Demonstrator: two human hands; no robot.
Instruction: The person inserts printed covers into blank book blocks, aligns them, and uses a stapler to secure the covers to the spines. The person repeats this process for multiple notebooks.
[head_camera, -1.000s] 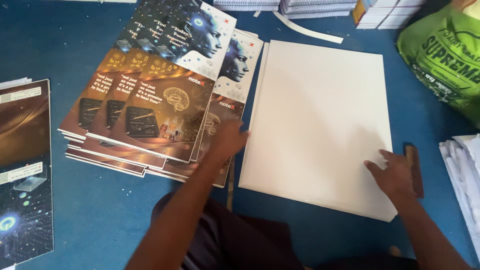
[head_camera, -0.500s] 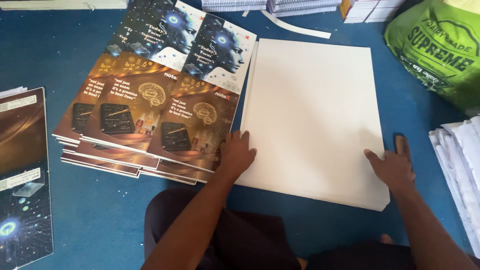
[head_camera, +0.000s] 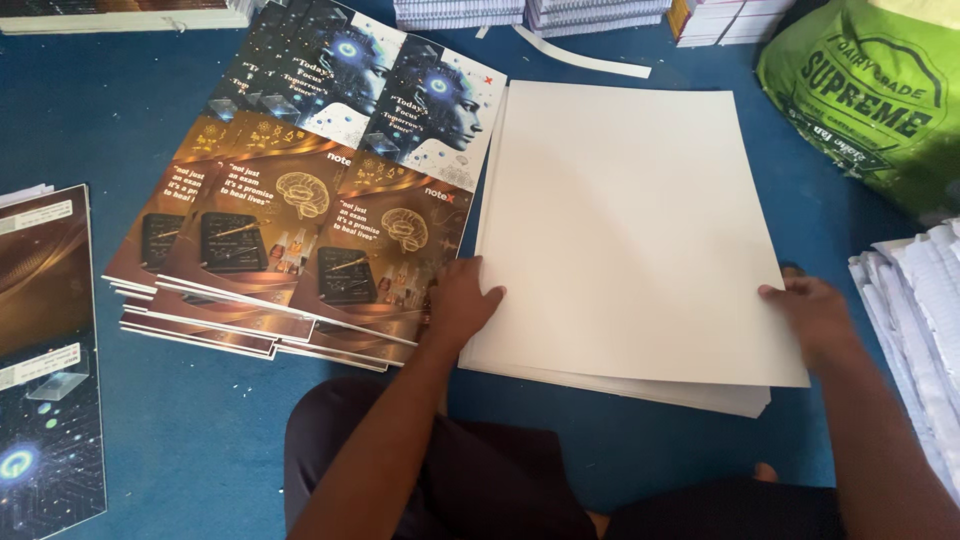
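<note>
Blue floor (head_camera: 200, 440) underfoot, strewn with printed stock: a green sack (head_camera: 870, 90) at top right, loose ruled sheets (head_camera: 915, 300) at the right edge, bundles of pages (head_camera: 520, 12) along the top, a narrow paper strip (head_camera: 580, 58) beside them, another printed cover (head_camera: 45, 350) at far left. In the middle, a stack of blank white sheets (head_camera: 630, 230), square and flat on the floor, just beside a fanned pile of glossy printed covers (head_camera: 310, 200), the two touching along the white stack's left edge. Left hand (head_camera: 462, 305) resting at that seam, fingers loosely together, thumb laid on the white stack's lower left corner, palm partly over the nearest cover. Right hand (head_camera: 815, 315) at the lower right edge of the white stack, fingers curled under the top sheet and thumb on top, pinching it. Top sheet slightly askew from those beneath at the near right corner, so apparently only just being lifted or squared. Judged from this: both piles full, no sheet yet joined to a cover, most of the pairing work apparently left.
</note>
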